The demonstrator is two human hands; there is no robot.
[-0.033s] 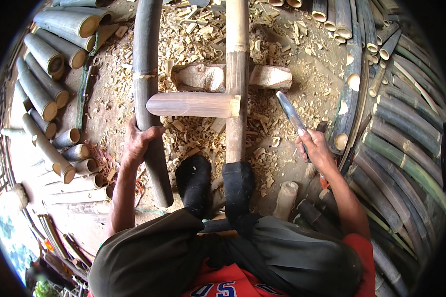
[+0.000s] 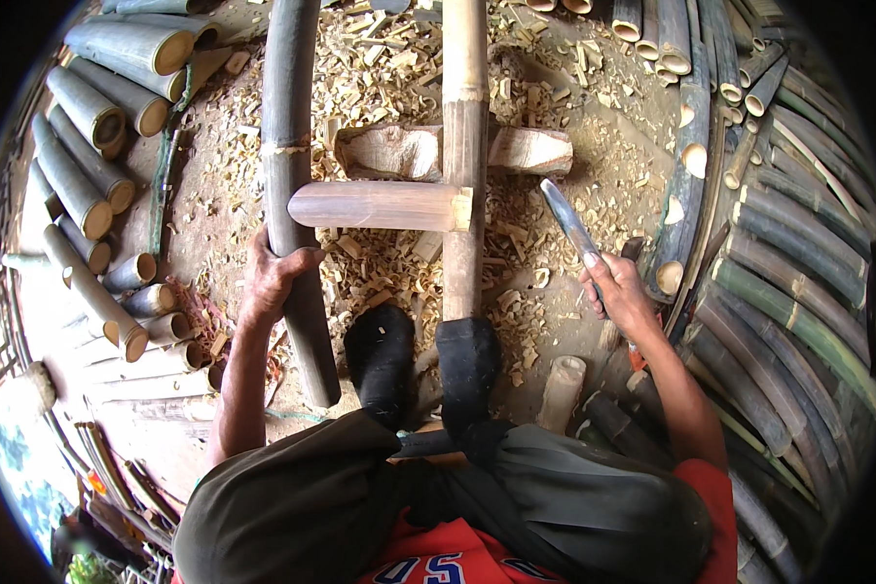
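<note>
Nothing has moved since the earlier frame: both hands, the poles and the knife sit exactly where they were.

Bare earth makes up the floor (image 2: 613,175), strewn thick with pale bamboo chips (image 2: 380,68). Cut bamboo tubes (image 2: 97,165) are stacked on the left with their hollow ends facing inward, and long green and grey bamboo poles (image 2: 798,282) lie heaped along the right side. A split wooden block (image 2: 399,151) lies across the middle of the floor.

A tan bamboo pole (image 2: 464,146) runs straight away from the person, resting over the block, its near end under the right one of two dark-socked feet (image 2: 467,360). A short pale bamboo piece (image 2: 370,205) lies crosswise, its cut end butting against that pole.

The left hand (image 2: 273,277) is closed around a dark grey bamboo pole (image 2: 292,175) that lies parallel to the tan one, just to its left; the grip sits on the pole's lower half, just below the crosswise piece.

The right hand (image 2: 618,292) is wrapped around the handle of a long knife (image 2: 566,219), whose blade points up and left toward the tan pole, its tip near but clear of it. A short bamboo stub (image 2: 562,389) stands below this hand.
</note>
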